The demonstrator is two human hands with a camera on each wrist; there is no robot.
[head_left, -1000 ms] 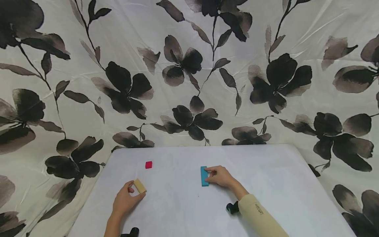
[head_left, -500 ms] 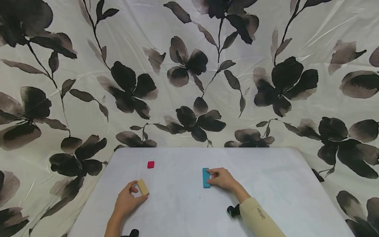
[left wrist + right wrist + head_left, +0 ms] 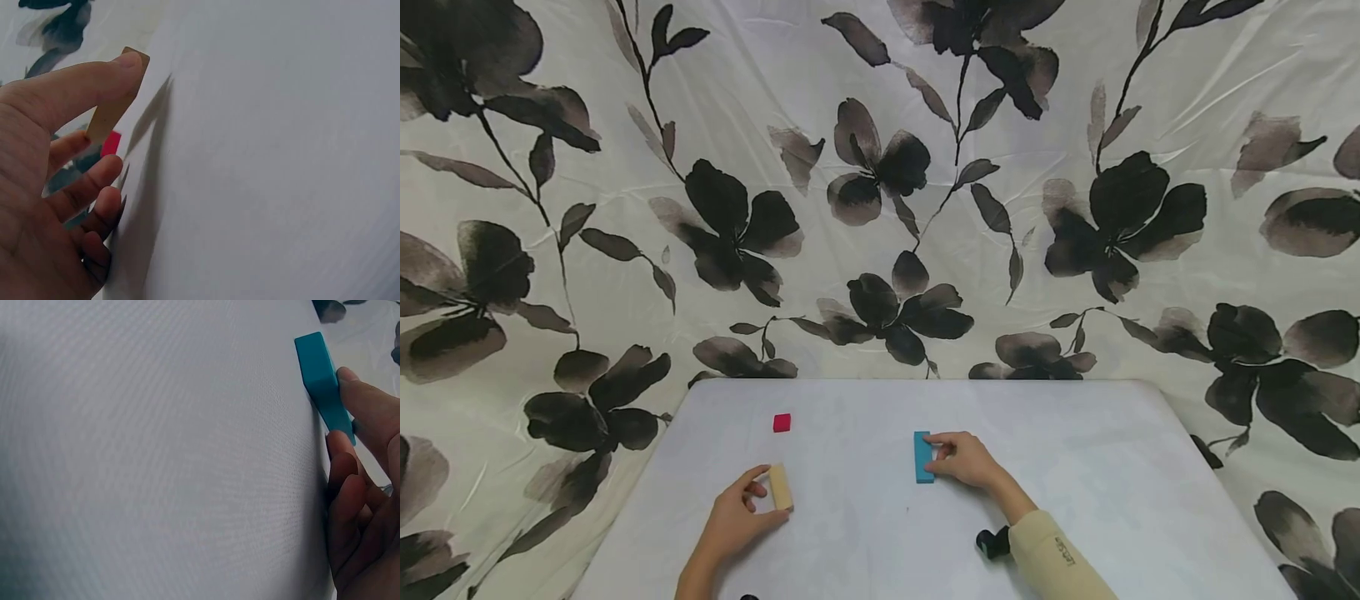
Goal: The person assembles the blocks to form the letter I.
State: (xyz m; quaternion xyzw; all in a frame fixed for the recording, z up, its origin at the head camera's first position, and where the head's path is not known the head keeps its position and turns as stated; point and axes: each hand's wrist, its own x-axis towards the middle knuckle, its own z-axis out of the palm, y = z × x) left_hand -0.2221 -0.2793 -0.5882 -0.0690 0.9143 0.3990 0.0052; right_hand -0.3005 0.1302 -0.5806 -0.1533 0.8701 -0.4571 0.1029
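Observation:
My left hand [image 3: 735, 517] pinches a pale yellow rectangular block [image 3: 781, 487] by its two ends, between thumb and index finger. In the left wrist view the yellow block [image 3: 116, 103] stands apart from its shadow on the table, and the other fingers are loosely bent. To the right, my right hand [image 3: 966, 461] holds a blue rectangular block [image 3: 923, 457] with thumb and index finger. That blue block [image 3: 323, 384] is at or close to the table surface in the right wrist view; whether it touches is unclear. A small red block [image 3: 782, 422] lies beyond the left hand.
Both hands work over a white table [image 3: 850, 542] with rounded far corners. Behind it hangs a pale cloth [image 3: 737, 100] with dark flowers. A black device [image 3: 992, 543] sits at the right wrist, by the beige sleeve [image 3: 1052, 554].
My left hand has moved slightly right, turning the yellow block from slanted to nearly upright in the head view. The right hand keeps its hold on the blue block; the head view has shifted a little.

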